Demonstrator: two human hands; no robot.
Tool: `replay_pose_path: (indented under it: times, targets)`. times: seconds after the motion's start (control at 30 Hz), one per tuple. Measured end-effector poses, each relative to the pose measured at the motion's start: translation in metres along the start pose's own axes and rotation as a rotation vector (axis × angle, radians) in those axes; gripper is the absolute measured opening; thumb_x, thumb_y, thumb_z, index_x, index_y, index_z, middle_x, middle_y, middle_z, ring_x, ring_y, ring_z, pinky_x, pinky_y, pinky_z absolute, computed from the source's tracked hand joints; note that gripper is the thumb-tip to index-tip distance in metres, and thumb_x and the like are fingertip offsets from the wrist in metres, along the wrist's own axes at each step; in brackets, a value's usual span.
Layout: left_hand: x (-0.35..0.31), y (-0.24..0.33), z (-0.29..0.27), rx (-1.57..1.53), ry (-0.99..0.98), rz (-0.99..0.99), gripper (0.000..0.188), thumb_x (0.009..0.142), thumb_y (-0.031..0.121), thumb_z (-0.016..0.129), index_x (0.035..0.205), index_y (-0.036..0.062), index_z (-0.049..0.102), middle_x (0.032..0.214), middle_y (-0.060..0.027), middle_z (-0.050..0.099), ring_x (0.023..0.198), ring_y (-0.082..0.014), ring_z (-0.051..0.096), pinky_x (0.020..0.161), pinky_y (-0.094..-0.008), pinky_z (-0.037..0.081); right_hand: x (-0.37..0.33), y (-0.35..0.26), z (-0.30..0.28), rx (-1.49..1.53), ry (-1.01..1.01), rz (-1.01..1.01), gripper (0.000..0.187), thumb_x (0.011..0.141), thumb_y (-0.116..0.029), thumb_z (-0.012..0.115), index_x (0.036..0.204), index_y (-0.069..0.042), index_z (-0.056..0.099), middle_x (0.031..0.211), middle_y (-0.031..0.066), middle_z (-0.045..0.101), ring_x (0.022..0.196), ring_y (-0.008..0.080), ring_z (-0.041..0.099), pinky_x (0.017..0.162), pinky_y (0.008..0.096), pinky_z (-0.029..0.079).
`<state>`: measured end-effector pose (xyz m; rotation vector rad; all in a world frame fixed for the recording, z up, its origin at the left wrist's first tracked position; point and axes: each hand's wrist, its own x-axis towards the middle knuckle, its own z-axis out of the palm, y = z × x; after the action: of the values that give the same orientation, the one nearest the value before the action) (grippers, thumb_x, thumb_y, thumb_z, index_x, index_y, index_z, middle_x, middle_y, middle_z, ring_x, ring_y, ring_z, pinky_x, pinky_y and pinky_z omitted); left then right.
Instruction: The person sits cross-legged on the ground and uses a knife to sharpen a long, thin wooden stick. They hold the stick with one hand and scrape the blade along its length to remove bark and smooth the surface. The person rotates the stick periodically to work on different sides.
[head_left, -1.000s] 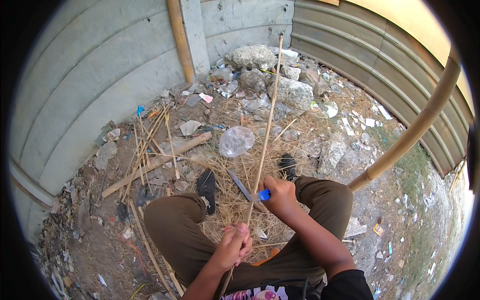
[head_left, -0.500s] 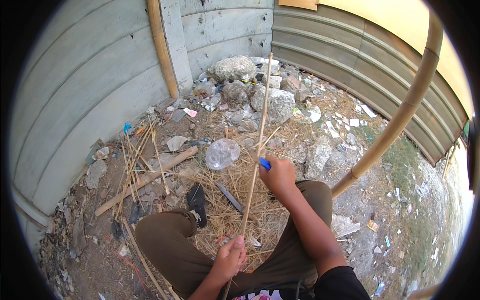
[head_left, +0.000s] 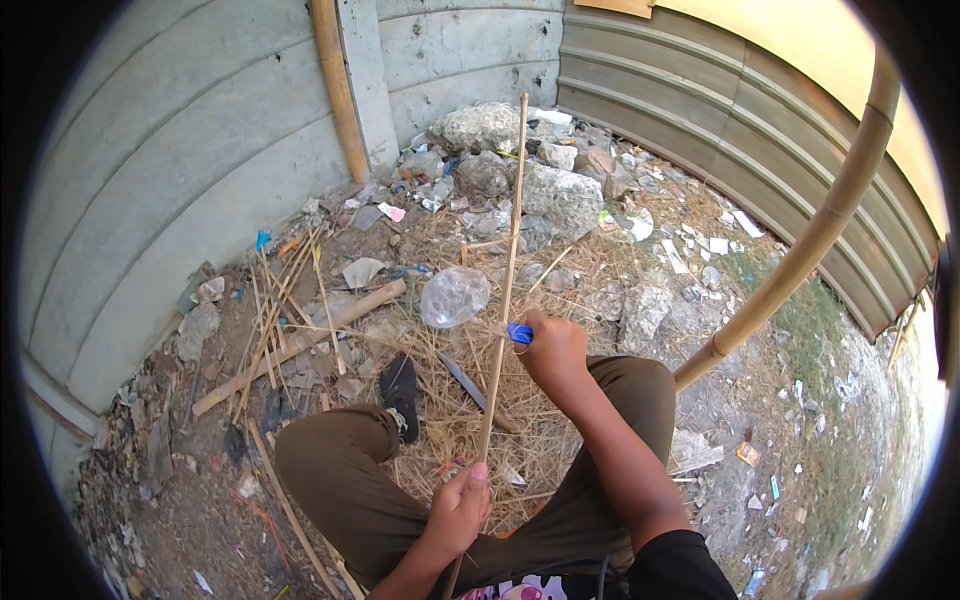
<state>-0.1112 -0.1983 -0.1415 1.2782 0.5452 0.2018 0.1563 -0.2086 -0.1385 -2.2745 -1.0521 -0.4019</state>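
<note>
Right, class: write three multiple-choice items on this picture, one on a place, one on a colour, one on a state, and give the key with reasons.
1. Where does the crumpled clear plastic bottle lie?
A on the straw left of the stick
B on the rocks
C on the person's knee

2. What colour is the tool handle in the right hand?
A red
B blue
C green

3. How does the left hand hold the thin bamboo stick?
A open beneath it
B clear of it
C closed around it

Key: 1 A, it rests on straw; 2 B, blue shows at the fist; 3 C, fingers wrap the stick.
</note>
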Motion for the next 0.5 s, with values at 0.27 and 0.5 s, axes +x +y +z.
replay_pose_path:
  times: [0.27, 0.5]
  targets:
    - [0.004, -0.006, -0.003, 0.107, 0.095, 0.012, 0.048, 0.108, 0.042, 0.042, 0.078, 0.0054, 0.049, 0.056, 0.0017, 0.043, 0.051, -0.0072, 0.043, 0.048, -0.0274, 0.037, 0.015, 0.007, 0.005, -0.088, -0.061, -0.031, 0.013, 0.075, -0.021, 0.074, 0.077, -0.01, 0.066, 0.063, 0.013, 0.064, 0.06, 0.0338, 0.066, 0.054, 0.0462, 0.05]
    - [0.011, -0.02, -0.002, 0.331, 0.119, 0.087, 0.044, 0.108, 0.039, 0.041, 0.095, 0.0009, 0.057, 0.056, 0.003, 0.041, 0.047, -0.0058, 0.037, 0.044, -0.025, 0.033, 0.065, 0.033, 0.003, -0.181, -0.092, 0.158, 0.011, 0.076, -0.017, 0.069, 0.082, -0.007, 0.071, 0.073, 0.0171, 0.068, 0.068, 0.0369, 0.069, 0.063, 0.0469, 0.054]
